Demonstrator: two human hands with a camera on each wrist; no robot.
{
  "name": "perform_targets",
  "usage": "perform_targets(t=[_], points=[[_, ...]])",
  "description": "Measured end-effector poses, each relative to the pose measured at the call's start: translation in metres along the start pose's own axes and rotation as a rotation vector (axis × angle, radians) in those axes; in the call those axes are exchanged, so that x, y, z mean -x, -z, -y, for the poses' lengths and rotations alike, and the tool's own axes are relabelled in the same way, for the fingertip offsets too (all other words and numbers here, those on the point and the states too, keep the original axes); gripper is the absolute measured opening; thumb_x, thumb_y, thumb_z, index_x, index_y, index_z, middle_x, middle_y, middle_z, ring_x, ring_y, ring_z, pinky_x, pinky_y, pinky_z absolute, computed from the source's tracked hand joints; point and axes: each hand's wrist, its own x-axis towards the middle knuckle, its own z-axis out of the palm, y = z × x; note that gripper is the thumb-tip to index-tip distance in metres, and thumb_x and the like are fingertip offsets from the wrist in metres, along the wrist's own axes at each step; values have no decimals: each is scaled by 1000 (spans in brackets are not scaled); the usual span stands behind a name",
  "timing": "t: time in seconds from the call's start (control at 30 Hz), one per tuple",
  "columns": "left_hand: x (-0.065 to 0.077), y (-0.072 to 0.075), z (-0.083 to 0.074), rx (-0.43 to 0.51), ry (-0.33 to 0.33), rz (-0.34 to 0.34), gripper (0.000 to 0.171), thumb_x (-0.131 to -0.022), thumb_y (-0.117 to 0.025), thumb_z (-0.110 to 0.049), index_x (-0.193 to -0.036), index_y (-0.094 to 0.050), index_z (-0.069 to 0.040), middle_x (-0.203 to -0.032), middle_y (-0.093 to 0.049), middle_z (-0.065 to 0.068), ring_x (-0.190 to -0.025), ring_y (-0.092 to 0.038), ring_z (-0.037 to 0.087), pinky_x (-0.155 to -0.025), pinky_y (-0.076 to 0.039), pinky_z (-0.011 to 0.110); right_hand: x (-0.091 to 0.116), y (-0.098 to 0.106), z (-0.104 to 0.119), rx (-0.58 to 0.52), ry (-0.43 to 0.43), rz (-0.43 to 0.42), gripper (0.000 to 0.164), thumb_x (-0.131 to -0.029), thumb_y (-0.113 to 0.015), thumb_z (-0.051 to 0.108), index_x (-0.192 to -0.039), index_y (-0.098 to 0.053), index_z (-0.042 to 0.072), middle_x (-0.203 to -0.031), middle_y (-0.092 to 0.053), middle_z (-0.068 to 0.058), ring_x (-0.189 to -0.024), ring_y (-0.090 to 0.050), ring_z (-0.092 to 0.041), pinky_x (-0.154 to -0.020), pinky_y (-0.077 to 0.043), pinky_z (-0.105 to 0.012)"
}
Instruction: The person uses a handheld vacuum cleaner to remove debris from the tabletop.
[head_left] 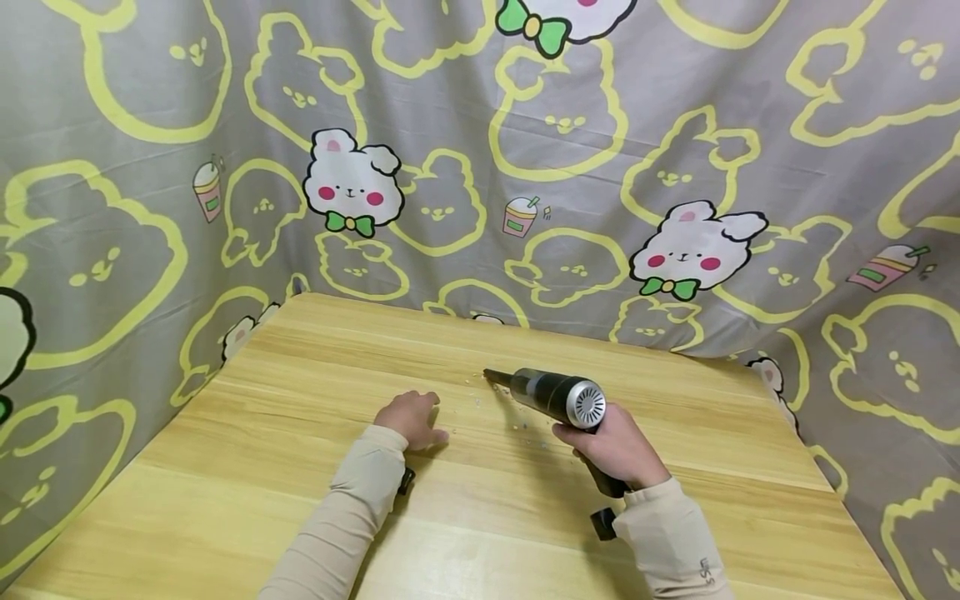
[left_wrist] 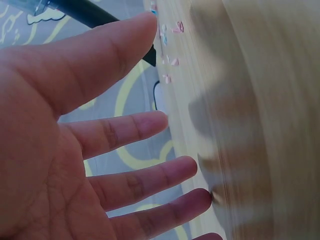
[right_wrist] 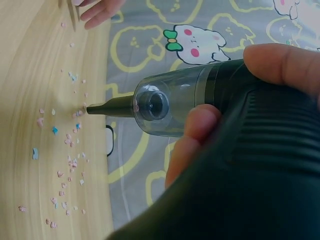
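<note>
My right hand (head_left: 618, 446) grips the handle of a black handheld vacuum cleaner (head_left: 555, 396) with a clear dust cup and a silver vented end. Its narrow nozzle (right_wrist: 112, 107) slants down to the tabletop, the tip right at the small scraps. These paper-like scraps (right_wrist: 70, 162), pink, white and blue, lie scattered around and below the nozzle in the right wrist view. To the left of the scraps is my left hand (head_left: 411, 419), its fingers spread and holding nothing. In the left wrist view its fingertips (left_wrist: 202, 197) are right at the wood surface.
A light wood table (head_left: 247, 467) spreads under both hands. Grey cloth (head_left: 450, 100) printed with yellow outlines and white bunnies hangs along its back and sides. A small black device (head_left: 603, 523) sits at the right wrist, and another (head_left: 406, 481) at the left.
</note>
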Motion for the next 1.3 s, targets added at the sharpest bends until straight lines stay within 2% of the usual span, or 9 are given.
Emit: perform_targets(t=[0.57, 0.87, 1.3], points=[[1, -2, 0, -3, -2, 8, 65, -82, -72, -36, -134, -48, -6, -133, -51, 25, -122, -45, 43, -98, -43, 57, -1, -3, -1, 16, -16, -5, 27, -79, -75, 21, -99, -67, 5, -67, -65, -6, -57, -61, -20, -58, -51, -35], [2, 2, -1, 3, 1, 2, 65, -82, -73, -37, -134, -48, -6, -133, -52, 25, -121, -46, 43, -97, -44, 57, 0, -2, 2, 12, -7, 6, 32, -78, -76, 28, -98, -67, 5, -68, -65, -6, -58, -62, -19, -58, -51, -34], [-1, 1, 3, 5, 6, -1, 66, -82, -73, -36, -134, -48, -5, -132, -53, 25, -120, -48, 43, -97, -44, 56, -2, -2, 3, 2, -27, -2, 34, -78, -76, 28, -100, -67, 4, -70, -66, -7, -59, -62, -20, -58, -51, -35]])
